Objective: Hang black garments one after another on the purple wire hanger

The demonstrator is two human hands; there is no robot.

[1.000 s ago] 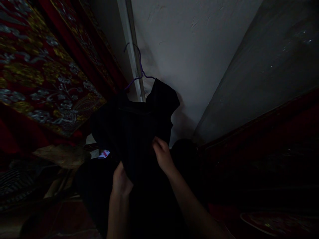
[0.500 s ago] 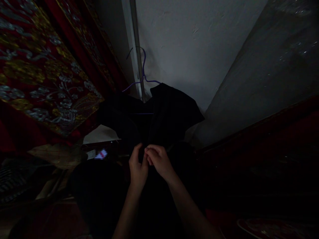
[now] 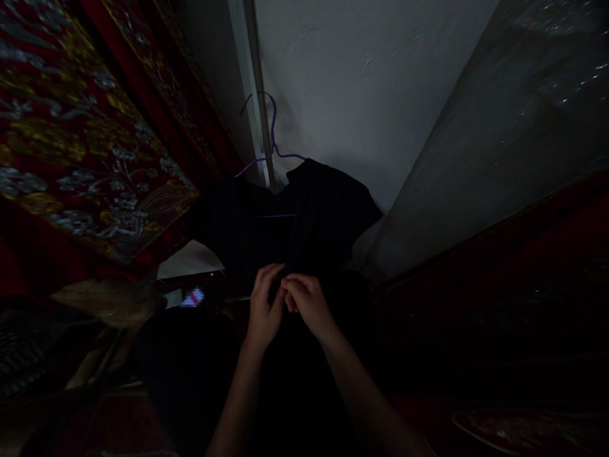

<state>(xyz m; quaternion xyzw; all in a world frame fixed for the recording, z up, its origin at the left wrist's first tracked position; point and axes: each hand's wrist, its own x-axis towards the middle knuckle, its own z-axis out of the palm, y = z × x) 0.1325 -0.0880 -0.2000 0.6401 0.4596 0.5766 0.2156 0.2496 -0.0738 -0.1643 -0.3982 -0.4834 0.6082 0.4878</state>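
A black short-sleeved garment (image 3: pixel 328 203), its front open at the neck, hangs on a thin purple wire hanger (image 3: pixel 275 136). At the front opening, my left hand (image 3: pixel 265 308) is closed in a pinch on the cloth, fingers bent over the edge. Right beside it, my right hand (image 3: pixel 307 301) pinches the same spot with thumb and forefinger. The two hands meet at the fingertips. Any button or fastener between them is too dark and small to make out. The lower part of the garment blends into the dark.
The hanger hooks over a narrow vertical strip (image 3: pixel 257 76) on the pale wall (image 3: pixel 371 82). Red cloth with gold and silver embroidery (image 3: pixel 90 133) hangs at the left. A clear plastic sheet (image 3: pixel 537 114) covers the right side. Below left lies a pale leaf-shaped object (image 3: pixel 104 301).
My left hand's fingers have shifted slightly up and right, curling further over the cloth. The garment's front edges are drawn closer together, and my right hand stays pinched.
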